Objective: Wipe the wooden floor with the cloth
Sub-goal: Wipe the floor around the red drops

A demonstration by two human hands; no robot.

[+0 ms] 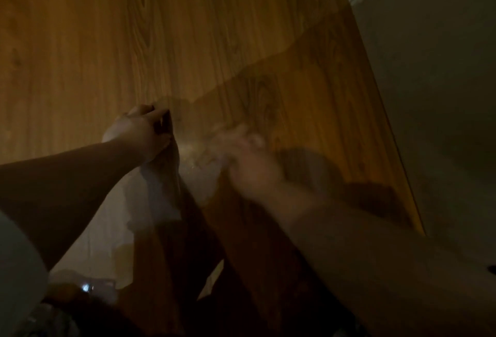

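Note:
A pale, thin cloth (161, 197) hangs between my two hands over the wooden floor (107, 41). My left hand (139, 132) grips the cloth's upper edge with curled fingers. My right hand (247, 157) is blurred by motion and appears to hold the bunched cloth beside the left hand. The cloth's lower part drapes toward my body at the bottom left. The scene is dim.
A grey wall (429, 95) runs along the floor's right edge. A small shiny object (87, 288) lies near the bottom left, beside dark shapes I cannot make out. My shadow covers the floor under my arms.

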